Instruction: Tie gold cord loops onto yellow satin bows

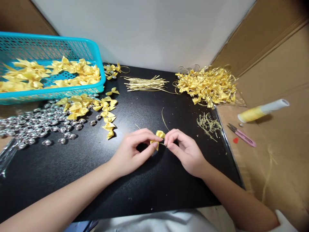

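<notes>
My left hand pinches a small yellow ribbon bow between thumb and forefinger, over the middle of the black table. Close beside it, the fingers of my right hand are closed on a thin gold cord, whose loose end curves up and away behind the hand. Both sets of fingertips nearly meet at the bow. Whether the cord passes through or around the bow is hidden by the fingers. Several more yellow bows lie in a column to the left.
Bows fill part of a blue basket; silver bells spread below it. Cut gold cords lie at the back, near a heap of corded bows. Cord scraps, pink-handled snips and a yellow-white roll are at right.
</notes>
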`<control>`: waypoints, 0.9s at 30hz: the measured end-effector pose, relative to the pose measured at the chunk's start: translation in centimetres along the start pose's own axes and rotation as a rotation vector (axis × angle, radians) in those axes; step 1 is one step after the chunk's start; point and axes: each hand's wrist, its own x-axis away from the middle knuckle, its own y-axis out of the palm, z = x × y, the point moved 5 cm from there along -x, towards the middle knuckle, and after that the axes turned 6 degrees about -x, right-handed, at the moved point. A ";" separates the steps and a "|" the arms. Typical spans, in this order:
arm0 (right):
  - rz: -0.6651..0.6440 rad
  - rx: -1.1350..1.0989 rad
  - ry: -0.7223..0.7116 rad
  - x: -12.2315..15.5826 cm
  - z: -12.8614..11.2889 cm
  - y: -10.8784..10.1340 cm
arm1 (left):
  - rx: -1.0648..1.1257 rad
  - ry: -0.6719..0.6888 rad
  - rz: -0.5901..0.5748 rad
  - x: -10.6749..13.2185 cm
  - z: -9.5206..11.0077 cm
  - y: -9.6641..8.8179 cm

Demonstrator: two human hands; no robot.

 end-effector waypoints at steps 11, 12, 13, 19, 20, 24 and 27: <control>0.049 -0.146 0.136 0.4 0.9 0.7 | -0.037 0.088 -0.017 0.1 0.7 0.7; 0.050 -0.157 0.146 0.4 0.9 0.7 | -0.034 0.091 -0.016 0.1 0.6 0.7; 0.049 -0.166 0.155 0.4 0.9 0.7 | -0.027 0.096 -0.019 0.2 0.7 0.8; 0.012 -0.177 0.206 0.3 0.7 0.5 | -0.004 0.102 -0.059 0.1 0.7 0.7; 0.002 -0.170 0.213 0.2 0.6 0.4 | -0.016 0.093 -0.056 0.1 0.6 0.7; 0.000 -0.117 0.223 0.1 0.6 -0.1 | -0.089 0.088 -0.012 0.1 0.4 0.2; 0.062 0.009 0.145 0.1 0.3 -0.6 | -0.158 0.131 0.013 0.2 0.7 -0.2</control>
